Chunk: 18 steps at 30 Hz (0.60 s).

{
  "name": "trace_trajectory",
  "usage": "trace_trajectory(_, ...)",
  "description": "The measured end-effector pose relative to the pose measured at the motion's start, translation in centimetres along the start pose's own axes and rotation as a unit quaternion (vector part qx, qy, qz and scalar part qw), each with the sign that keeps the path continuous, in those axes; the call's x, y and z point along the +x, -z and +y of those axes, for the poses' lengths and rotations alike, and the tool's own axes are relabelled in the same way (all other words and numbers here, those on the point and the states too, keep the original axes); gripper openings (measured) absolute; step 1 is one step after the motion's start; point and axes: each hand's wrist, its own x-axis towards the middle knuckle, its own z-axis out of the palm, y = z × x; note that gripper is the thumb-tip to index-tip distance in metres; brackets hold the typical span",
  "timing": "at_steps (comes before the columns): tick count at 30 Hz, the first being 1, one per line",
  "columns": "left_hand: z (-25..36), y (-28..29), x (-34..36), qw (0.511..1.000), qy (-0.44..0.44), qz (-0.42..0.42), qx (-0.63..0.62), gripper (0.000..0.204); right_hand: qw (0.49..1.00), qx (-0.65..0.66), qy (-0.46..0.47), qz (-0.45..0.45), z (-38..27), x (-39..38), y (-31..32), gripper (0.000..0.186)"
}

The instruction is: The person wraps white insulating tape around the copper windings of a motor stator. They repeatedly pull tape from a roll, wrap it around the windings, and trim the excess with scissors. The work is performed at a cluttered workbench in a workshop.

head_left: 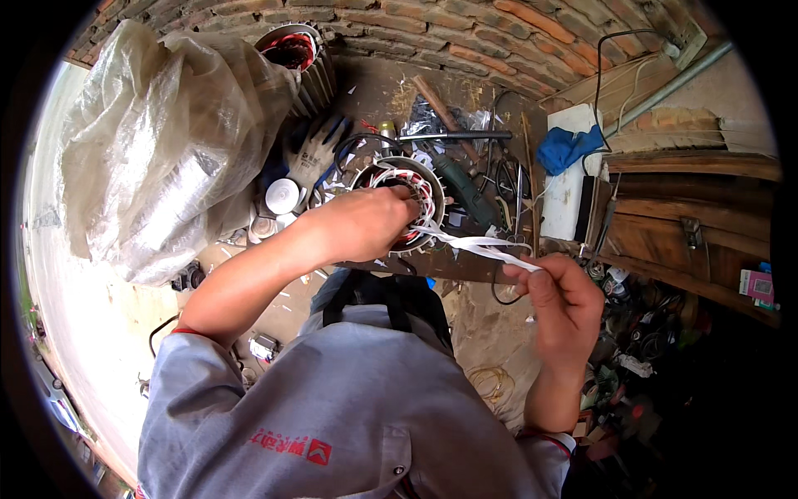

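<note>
A round metal motor stator (441, 190) stands on the workbench in front of me, with red and white windings (424, 185) around its inside. My left hand (366, 223) lies over its near left rim, fingers curled down into the opening. The fingertips are hidden, so what they grip cannot be seen. From the windings a length of white tape (474, 243), in several strands, runs out to the right. Its far end is pinched between the thumb and fingers of my right hand (564, 295), held off to the right of the stator.
Behind the stator lie a hammer (440, 108), a dark green power tool (467, 195) and work gloves (314, 154). A second stator (316, 79) stands at the back beside plastic sheeting (183, 141). White tape rolls (283, 196) sit left; a blue cloth (570, 148) lies right.
</note>
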Motion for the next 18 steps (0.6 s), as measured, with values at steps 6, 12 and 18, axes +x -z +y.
trace_trajectory(6, -0.9, -2.8, 2.2, 0.991, 0.028, -0.055, 0.122, 0.020, 0.861, 0.470, 0.133, 0.140, 1.9, -9.6, 9.1, 0.026)
trace_trajectory(12, -1.2, -2.3, 2.9, 0.985, 0.005, -0.072, 0.157, 0.011, 0.751, 0.535, 0.202, 0.331, 3.6, -20.1, 15.1, 0.019)
trace_trajectory(18, -1.4, -2.0, 2.8, 0.987, 0.008, -0.080, 0.138, 0.009, 0.698, 0.572, 0.189, 0.388, 11.0, -24.0, 16.0, 0.023)
